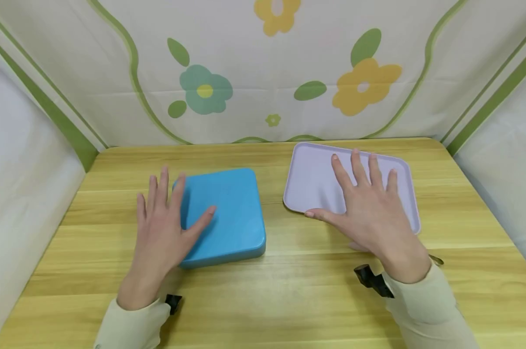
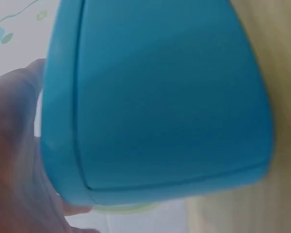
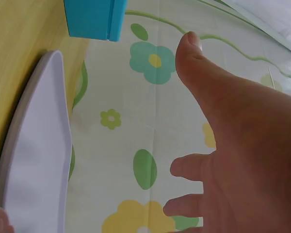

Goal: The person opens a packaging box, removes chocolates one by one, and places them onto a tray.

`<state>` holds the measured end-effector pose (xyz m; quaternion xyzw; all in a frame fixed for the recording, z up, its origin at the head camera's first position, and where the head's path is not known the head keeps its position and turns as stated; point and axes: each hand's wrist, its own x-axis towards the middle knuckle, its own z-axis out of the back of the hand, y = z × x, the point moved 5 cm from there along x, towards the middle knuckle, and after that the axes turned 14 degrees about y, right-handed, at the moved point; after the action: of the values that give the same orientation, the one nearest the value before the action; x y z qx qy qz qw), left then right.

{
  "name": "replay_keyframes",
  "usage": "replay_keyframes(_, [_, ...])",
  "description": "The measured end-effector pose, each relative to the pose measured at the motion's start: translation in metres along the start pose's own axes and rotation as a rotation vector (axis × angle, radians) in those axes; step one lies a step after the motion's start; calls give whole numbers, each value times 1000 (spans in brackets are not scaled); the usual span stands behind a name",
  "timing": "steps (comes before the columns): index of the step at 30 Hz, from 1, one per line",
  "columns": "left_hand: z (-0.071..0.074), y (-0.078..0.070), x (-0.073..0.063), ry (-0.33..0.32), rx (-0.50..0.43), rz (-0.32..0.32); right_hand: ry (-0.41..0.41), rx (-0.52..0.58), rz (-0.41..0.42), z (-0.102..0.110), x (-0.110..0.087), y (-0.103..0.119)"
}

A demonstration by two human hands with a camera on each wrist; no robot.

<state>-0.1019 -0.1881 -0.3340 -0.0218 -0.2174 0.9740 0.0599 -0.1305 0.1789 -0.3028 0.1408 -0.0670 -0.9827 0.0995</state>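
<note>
A blue box (image 1: 228,213) with rounded corners lies on the wooden table, left of the middle; the left wrist view shows a seam along the side of the box (image 2: 169,107). My left hand (image 1: 160,237) is spread over its left edge, thumb stretched across the top. To the right, a shallow lilac tray (image 1: 315,179) lies at the far side of the table. Over its near part hovers my right hand (image 1: 374,213), fingers straight and fanned apart, holding nothing. In the right wrist view that hand (image 3: 247,131) stands apart from the tray (image 3: 39,145).
Beneath my right wrist lies a mostly hidden thing, with a small dark, shiny rounded end (image 1: 436,260) poking out on the right. A flowered white curtain (image 1: 254,116) hangs behind the table's far edge. White cloth (image 1: 23,135) hangs at both sides.
</note>
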Motion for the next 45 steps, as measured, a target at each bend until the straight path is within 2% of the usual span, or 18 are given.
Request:
replay_keyframes(7, [-3,18,-9,9,-188,32,39,115,107,-9,7,11])
replay_keyframes(10, [-6,26,-13,36,-242,45,38,138,151,-18,13,18])
replay_keyframes(16, [-12,36,-15,132,-310,42,73,258,266,-40,22,40])
replay_keyframes(23, [-21,50,-19,253,-504,58,194,489,477,-73,26,79])
replay_keyframes(26, [-25,55,-24,310,-590,76,230,524,528,-84,29,93])
replay_keyframes(29, [-29,59,-30,371,-696,80,231,561,556,-90,31,99])
replay_keyframes(32, [-32,62,-33,403,-770,46,212,604,560,-91,32,101])
replay_keyframes(39, [-37,66,-35,401,-860,-152,179,637,571,-91,32,101])
replay_keyframes(42, [-40,67,-35,405,-844,-177,159,636,577,-92,32,101])
replay_keyframes(45, [-41,66,-35,409,-815,-172,141,631,584,-92,32,101])
